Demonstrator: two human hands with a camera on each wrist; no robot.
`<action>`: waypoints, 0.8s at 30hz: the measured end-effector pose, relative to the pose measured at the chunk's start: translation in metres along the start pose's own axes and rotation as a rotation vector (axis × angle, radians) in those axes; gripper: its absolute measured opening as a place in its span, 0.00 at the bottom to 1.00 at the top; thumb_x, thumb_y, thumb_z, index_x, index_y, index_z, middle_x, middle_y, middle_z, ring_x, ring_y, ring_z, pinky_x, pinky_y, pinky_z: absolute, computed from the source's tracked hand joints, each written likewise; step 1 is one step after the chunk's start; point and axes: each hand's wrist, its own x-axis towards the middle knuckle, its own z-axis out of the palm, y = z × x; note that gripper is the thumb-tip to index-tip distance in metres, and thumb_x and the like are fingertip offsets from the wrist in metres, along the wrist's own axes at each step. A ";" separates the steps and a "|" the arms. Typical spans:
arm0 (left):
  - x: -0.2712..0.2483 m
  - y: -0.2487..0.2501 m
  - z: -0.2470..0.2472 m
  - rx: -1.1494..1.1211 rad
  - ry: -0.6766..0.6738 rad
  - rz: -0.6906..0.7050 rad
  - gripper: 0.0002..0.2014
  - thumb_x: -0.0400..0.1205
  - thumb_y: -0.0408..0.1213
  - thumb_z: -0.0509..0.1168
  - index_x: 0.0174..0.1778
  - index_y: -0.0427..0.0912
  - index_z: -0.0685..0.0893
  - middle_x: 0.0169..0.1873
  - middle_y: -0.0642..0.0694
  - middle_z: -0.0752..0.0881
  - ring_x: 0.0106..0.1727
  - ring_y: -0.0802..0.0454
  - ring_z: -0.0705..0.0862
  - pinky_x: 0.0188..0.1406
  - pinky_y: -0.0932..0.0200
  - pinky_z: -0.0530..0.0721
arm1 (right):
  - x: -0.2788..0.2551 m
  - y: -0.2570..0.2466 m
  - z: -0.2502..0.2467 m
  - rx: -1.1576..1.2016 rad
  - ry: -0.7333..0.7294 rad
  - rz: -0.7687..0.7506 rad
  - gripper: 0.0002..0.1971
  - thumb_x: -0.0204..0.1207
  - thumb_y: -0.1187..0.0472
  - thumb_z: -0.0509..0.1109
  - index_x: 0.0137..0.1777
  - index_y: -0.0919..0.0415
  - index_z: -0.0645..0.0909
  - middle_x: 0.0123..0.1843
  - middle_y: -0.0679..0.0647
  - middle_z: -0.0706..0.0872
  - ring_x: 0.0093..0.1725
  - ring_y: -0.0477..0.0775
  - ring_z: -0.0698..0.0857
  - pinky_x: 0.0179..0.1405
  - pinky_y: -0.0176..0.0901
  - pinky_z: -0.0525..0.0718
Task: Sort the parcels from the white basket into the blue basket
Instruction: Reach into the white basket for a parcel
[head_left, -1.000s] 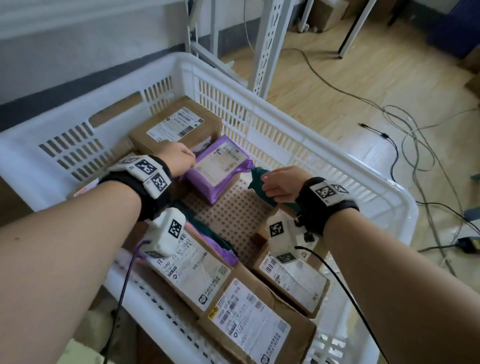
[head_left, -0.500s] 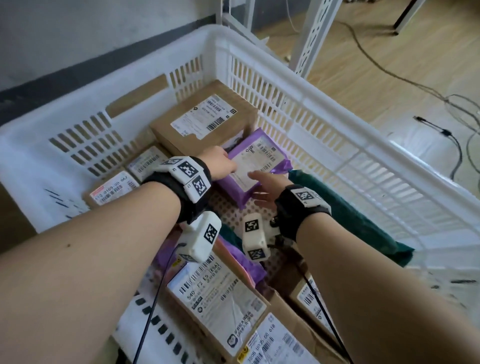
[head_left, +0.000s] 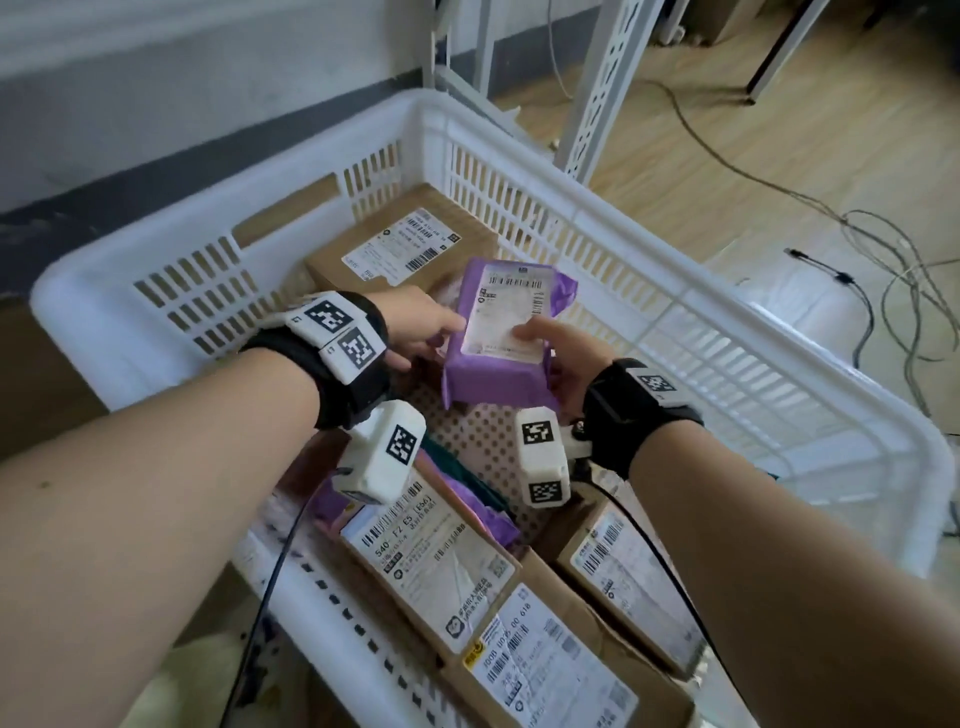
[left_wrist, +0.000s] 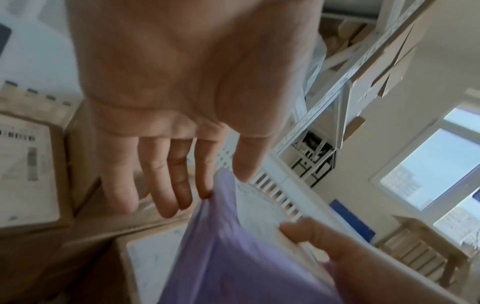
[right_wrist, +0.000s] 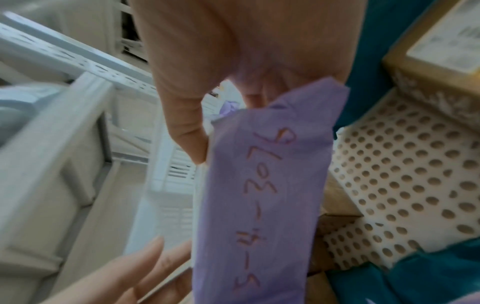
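A purple parcel (head_left: 493, 374) with a white label is lifted above the floor of the white basket (head_left: 675, 291). My right hand (head_left: 561, 353) grips its near right end, thumb on the label and fingers underneath. The right wrist view shows the parcel's purple edge (right_wrist: 272, 185) with handwritten numbers, pinched by that hand (right_wrist: 223, 127). My left hand (head_left: 431, 343) has straight fingers touching the parcel's left edge. In the left wrist view those fingers (left_wrist: 166, 195) lie against the purple wrap (left_wrist: 233, 257). I do not see the blue basket in the head view.
Brown boxes with labels fill the basket: one at the far side (head_left: 405, 244), three along the near side (head_left: 431, 566) (head_left: 561, 665) (head_left: 623, 566). A teal parcel (head_left: 467, 478) lies between them. Cables (head_left: 883, 291) trail over the wooden floor at right; a white shelf post (head_left: 602, 88) stands behind.
My right hand left the teal parcel, moved left to the purple parcel and lifted it off the basket floor. My left hand shifted to the parcel's left edge.
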 end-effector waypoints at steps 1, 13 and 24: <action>-0.012 0.006 -0.007 -0.036 0.008 0.025 0.06 0.84 0.42 0.60 0.44 0.46 0.77 0.31 0.51 0.77 0.28 0.60 0.77 0.49 0.56 0.75 | -0.017 -0.004 -0.003 0.000 -0.026 -0.022 0.13 0.63 0.57 0.75 0.46 0.62 0.84 0.31 0.55 0.88 0.27 0.54 0.86 0.38 0.42 0.85; -0.147 0.038 -0.005 -0.366 0.039 0.304 0.06 0.82 0.42 0.64 0.48 0.45 0.82 0.45 0.47 0.84 0.47 0.50 0.82 0.46 0.52 0.81 | -0.173 -0.022 -0.041 0.064 -0.094 -0.403 0.19 0.73 0.75 0.62 0.63 0.64 0.79 0.51 0.59 0.88 0.41 0.56 0.89 0.29 0.39 0.86; -0.194 0.027 0.042 -0.611 -0.137 0.321 0.15 0.81 0.56 0.61 0.40 0.49 0.82 0.36 0.50 0.84 0.33 0.53 0.80 0.32 0.59 0.77 | -0.223 0.016 -0.053 0.058 -0.101 -0.338 0.13 0.76 0.70 0.64 0.58 0.61 0.81 0.48 0.59 0.85 0.42 0.55 0.85 0.25 0.35 0.82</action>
